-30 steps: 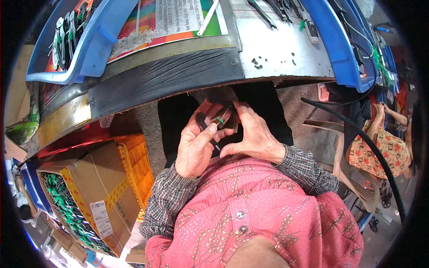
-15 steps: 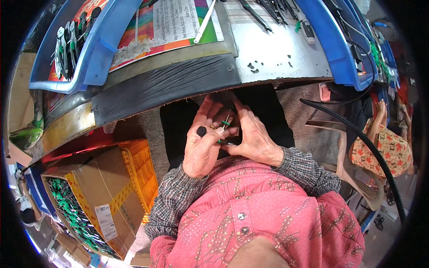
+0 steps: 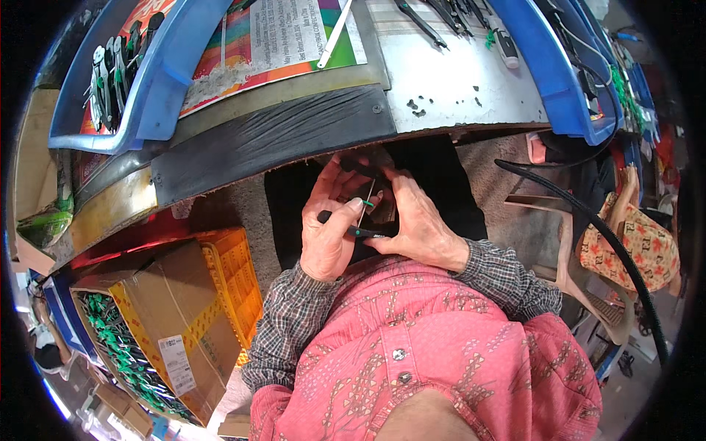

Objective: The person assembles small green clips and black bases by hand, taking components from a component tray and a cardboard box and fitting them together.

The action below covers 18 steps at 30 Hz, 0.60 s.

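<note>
My hands are close together in my lap, just below the bench edge. My left hand (image 3: 329, 231) is closed on a slim black tool (image 3: 360, 232) with a green dot on it. Its rounded black end sticks out past the base of my left thumb. A thin metal rod and a small green piece (image 3: 365, 203) show by the left thumb tip. My right hand (image 3: 423, 224) curves round the other side, its thumb at the black tool's end. The right fingertips are in shadow, so their grip is partly hidden.
On the bench stand blue bins (image 3: 158, 103), left and right, holding black tools. Pliers (image 3: 421, 23) and a white strip (image 3: 334, 37) lie between them. A cardboard box (image 3: 165, 316) of green-and-black parts and an orange crate (image 3: 234, 272) sit lower left. A black cable (image 3: 588, 217) hangs right.
The black tool has turned to lie more crosswise between my hands, showing more of its length. My left thumb has moved slightly up and the rod leans differently.
</note>
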Each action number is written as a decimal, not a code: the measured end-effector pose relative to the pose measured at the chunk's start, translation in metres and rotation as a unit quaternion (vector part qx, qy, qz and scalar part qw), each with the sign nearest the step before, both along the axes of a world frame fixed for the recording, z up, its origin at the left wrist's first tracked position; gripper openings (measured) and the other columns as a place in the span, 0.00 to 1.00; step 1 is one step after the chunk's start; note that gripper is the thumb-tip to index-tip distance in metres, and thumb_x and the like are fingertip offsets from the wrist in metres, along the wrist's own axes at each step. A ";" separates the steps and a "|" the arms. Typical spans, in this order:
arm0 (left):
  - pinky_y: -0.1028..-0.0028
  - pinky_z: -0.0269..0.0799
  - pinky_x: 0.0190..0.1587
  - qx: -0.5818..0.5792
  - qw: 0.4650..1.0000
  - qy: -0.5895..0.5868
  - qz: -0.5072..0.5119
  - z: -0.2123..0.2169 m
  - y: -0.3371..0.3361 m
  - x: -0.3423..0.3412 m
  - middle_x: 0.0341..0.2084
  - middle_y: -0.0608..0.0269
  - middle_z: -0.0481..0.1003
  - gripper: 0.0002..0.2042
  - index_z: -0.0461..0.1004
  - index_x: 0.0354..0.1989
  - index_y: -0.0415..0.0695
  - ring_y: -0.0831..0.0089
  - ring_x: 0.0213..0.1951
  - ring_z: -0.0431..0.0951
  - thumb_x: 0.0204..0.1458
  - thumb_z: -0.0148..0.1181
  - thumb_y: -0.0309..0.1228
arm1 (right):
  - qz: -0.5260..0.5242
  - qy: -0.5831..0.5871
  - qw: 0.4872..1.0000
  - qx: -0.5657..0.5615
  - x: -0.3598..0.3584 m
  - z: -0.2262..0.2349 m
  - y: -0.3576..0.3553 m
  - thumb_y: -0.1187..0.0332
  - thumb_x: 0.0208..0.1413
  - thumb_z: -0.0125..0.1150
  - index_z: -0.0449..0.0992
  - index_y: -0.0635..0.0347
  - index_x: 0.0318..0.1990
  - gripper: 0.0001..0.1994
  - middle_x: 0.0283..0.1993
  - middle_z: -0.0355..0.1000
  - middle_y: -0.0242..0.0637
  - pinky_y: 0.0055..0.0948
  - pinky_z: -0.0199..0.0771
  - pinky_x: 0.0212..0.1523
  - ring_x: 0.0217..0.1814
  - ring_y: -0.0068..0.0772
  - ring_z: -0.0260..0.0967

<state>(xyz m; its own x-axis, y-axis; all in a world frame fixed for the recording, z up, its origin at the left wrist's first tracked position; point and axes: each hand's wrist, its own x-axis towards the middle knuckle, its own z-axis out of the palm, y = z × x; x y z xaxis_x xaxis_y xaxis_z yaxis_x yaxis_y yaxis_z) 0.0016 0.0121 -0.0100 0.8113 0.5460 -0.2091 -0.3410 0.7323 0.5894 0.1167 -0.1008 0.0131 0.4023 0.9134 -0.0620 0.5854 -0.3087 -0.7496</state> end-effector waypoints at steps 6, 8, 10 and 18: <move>0.63 0.72 0.53 0.020 1.000 0.012 0.019 -0.001 -0.002 0.001 0.63 0.55 0.56 0.05 0.72 0.24 0.33 0.63 0.56 0.67 0.49 0.51 0.15 | 0.015 0.007 1.000 0.017 -0.002 -0.007 -0.002 0.68 0.31 0.73 0.52 0.71 0.61 0.47 0.51 0.60 0.52 0.38 0.66 0.52 0.53 0.50 0.63; 0.66 0.72 0.53 0.001 0.999 0.032 0.015 0.005 -0.001 0.002 0.61 0.55 0.58 0.07 0.72 0.37 0.33 0.65 0.54 0.68 0.51 0.49 0.15 | 0.018 0.016 1.000 0.017 -0.001 -0.005 -0.002 0.68 0.31 0.73 0.52 0.71 0.60 0.47 0.51 0.60 0.52 0.38 0.66 0.53 0.53 0.49 0.63; 0.68 0.71 0.53 0.032 0.999 0.033 0.016 0.003 -0.002 0.002 0.59 0.55 0.60 0.11 0.70 0.43 0.33 0.67 0.53 0.69 0.51 0.49 0.15 | 0.020 0.026 0.999 0.017 -0.001 -0.003 -0.002 0.69 0.31 0.74 0.53 0.71 0.60 0.46 0.51 0.60 0.52 0.37 0.67 0.53 0.54 0.49 0.63; 0.72 0.71 0.52 0.055 0.998 0.031 0.027 0.001 -0.004 0.002 0.50 0.58 0.67 0.16 0.64 0.53 0.38 0.73 0.50 0.70 0.55 0.50 0.18 | 0.023 0.020 0.999 0.018 -0.002 -0.005 -0.002 0.70 0.30 0.74 0.54 0.71 0.59 0.45 0.48 0.61 0.50 0.35 0.71 0.48 0.48 0.45 0.66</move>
